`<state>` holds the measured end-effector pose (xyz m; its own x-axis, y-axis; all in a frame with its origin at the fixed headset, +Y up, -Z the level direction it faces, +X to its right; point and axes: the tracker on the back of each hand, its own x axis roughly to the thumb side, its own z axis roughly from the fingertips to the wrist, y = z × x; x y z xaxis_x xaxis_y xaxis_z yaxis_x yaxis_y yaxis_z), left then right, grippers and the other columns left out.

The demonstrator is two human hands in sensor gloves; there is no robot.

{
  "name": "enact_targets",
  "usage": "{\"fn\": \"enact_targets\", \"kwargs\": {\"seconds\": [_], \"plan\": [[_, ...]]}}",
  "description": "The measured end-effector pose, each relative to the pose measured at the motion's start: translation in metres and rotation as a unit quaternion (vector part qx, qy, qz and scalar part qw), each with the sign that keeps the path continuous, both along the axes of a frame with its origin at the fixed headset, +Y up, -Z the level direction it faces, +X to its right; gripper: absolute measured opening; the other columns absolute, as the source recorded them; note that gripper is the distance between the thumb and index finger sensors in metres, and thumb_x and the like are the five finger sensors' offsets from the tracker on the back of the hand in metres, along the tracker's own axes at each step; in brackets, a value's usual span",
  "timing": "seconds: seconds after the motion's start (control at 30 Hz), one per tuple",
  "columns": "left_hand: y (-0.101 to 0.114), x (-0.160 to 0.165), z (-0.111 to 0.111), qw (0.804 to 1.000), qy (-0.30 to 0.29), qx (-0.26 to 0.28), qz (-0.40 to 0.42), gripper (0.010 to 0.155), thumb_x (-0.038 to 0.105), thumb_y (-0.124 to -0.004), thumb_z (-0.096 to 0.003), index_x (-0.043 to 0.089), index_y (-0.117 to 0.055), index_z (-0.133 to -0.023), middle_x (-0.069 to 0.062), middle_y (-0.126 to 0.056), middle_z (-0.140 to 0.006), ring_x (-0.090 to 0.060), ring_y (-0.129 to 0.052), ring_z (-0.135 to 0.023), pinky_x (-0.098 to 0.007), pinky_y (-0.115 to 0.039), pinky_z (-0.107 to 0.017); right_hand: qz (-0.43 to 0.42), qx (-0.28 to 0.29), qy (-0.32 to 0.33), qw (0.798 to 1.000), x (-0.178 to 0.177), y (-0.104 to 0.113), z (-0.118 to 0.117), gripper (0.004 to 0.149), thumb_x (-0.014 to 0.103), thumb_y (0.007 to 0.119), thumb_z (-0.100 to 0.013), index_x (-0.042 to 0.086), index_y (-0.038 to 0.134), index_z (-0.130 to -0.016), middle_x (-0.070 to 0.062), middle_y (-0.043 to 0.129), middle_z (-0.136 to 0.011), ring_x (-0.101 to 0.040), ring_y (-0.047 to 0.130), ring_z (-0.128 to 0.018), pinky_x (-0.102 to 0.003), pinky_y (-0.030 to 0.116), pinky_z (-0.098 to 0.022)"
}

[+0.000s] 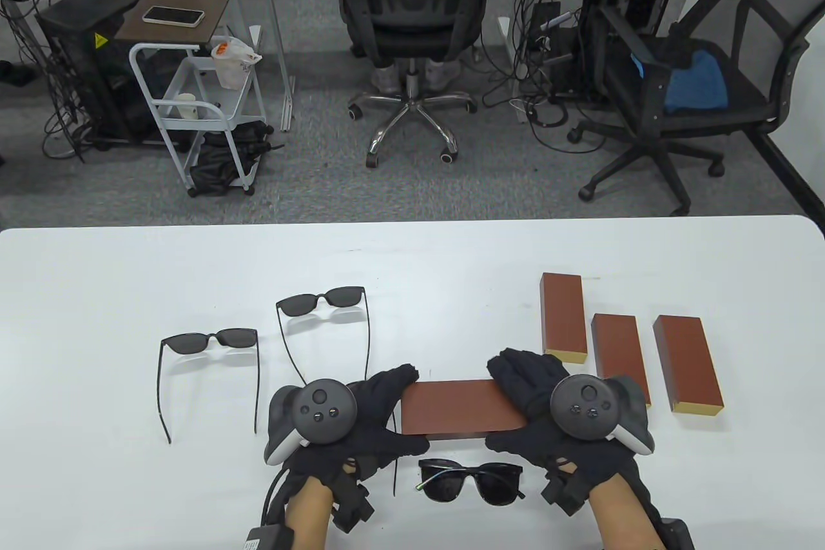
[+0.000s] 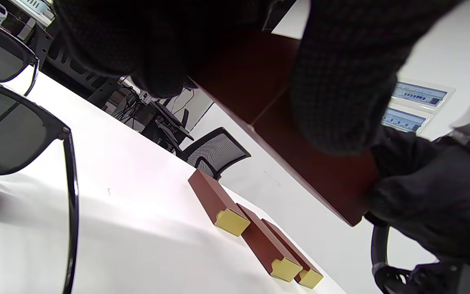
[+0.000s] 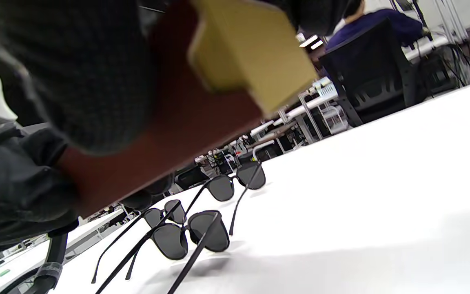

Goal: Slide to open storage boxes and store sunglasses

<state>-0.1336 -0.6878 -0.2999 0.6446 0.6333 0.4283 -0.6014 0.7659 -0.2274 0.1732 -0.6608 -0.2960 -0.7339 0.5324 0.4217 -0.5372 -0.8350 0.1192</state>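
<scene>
Both hands hold one brown storage box lengthwise between them, just above the table's front middle. My left hand grips its left end, fingers over the top and thumb at the near side. My right hand grips the right end, where the yellow inner drawer sticks out a little. Folded sunglasses lie just in front of the box. Two more sunglasses with arms spread lie to the left. In the left wrist view the held box fills the upper middle.
Three more brown boxes with yellow ends lie side by side at the right of the white table. Office chairs and a cart stand beyond the table's far edge.
</scene>
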Motion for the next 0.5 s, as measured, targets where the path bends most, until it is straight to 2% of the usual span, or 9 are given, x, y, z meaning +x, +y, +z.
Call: {"fn": "enact_targets", "kwargs": {"seconds": [0.23,0.33,0.5], "plan": [[-0.003,-0.006,-0.002,1.0,-0.006,-0.017,0.02,0.094,0.053,-0.102,-0.0345,0.022,-0.059,-0.113,-0.01,-0.073,-0.112,-0.034,-0.085,-0.095,-0.055,-0.076,-0.067,-0.06,-0.071,0.03,0.995,0.009,-0.014,-0.008,0.092,0.045,0.099,-0.028,0.027,0.047,-0.101,-0.013,0.05,-0.109,-0.045,0.054,-0.098,-0.062,0.047,-0.072],[-0.004,-0.007,-0.003,0.999,-0.009,-0.024,0.023,0.094,0.052,-0.102,-0.0346,0.022,-0.059,-0.113,-0.01,-0.072,-0.112,-0.034,-0.084,-0.095,-0.055,-0.076,-0.067,-0.09,-0.079,0.039,0.992,0.01,-0.016,-0.01,0.091,0.042,0.1,-0.028,0.026,0.048,-0.101,-0.014,0.053,-0.108,-0.043,0.06,-0.095,-0.061,0.052,-0.071],[-0.005,-0.01,-0.004,0.999,-0.01,-0.032,0.028,0.094,0.051,-0.102,-0.0352,0.024,-0.058,-0.113,-0.009,-0.07,-0.114,-0.033,-0.083,-0.097,-0.055,-0.075,-0.068,-0.105,-0.085,0.042,0.99,0.011,-0.02,-0.012,0.092,0.038,0.102,-0.026,0.025,0.049,-0.1,-0.014,0.055,-0.106,-0.041,0.062,-0.095,-0.058,0.053,-0.071]]}}
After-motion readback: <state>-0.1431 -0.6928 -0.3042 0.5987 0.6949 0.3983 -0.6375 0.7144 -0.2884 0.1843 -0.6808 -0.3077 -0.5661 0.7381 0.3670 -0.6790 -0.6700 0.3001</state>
